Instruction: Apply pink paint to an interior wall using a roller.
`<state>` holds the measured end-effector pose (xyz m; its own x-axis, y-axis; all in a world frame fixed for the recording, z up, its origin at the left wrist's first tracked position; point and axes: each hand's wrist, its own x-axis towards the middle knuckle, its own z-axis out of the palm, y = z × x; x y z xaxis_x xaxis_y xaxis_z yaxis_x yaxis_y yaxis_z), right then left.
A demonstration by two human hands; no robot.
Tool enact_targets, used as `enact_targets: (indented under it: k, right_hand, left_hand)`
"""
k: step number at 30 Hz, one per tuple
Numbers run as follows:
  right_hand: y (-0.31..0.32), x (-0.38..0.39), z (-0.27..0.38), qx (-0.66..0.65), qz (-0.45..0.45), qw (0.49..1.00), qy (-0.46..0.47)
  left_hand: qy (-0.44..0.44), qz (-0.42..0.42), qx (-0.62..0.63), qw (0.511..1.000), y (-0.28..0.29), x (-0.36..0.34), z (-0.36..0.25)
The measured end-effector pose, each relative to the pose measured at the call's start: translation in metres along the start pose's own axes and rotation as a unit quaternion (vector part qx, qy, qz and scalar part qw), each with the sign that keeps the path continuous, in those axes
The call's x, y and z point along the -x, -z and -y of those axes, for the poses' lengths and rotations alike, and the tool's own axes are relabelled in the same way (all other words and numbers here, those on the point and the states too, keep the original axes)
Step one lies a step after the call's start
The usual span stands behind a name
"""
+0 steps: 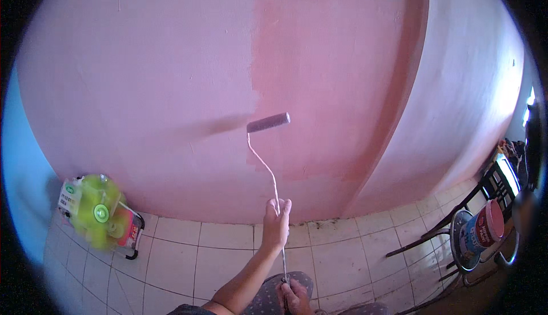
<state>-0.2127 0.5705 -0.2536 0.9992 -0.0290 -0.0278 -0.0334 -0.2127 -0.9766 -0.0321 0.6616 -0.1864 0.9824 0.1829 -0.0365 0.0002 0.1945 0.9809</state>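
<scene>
Wall fills most of my view: pink, with a darker, wetter-looking band from its middle toward the right, where a corner fold runs down to the floor. Floor is pale tile, meeting the wall along a dirty seam.

Chair stands at far right, well apart from the wall work; a paint can with a red lid sits on its seat, raised, I judge, so it is easy to reach. A green fan lies at lower left against the wall base, beside a small box.

Roller sits flat on the wall at the boundary between the darker and lighter paint. Its thin bent rod drops to a long pole, which lets the sleeve work above arm's reach.

Left hand is wrapped closed around the pole's upper part, arm extended; I judge it steers and presses. Right hand is closed around the pole's bottom end near the body, acting as pivot.
</scene>
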Motion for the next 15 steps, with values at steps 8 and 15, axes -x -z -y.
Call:
enact_targets:
  k: [8,15]
  right_hand:
    - [-0.004,-0.02,0.03,-0.208,0.146,0.963,-0.089]
    - [-0.031,-0.012,-0.031,-0.158,0.132,0.974,-0.099]
  left_hand:
    - [-0.161,-0.025,-0.105,0.981,0.011,0.011,0.004]
    - [-0.206,-0.113,-0.337,0.912,0.019,-0.001,0.013]
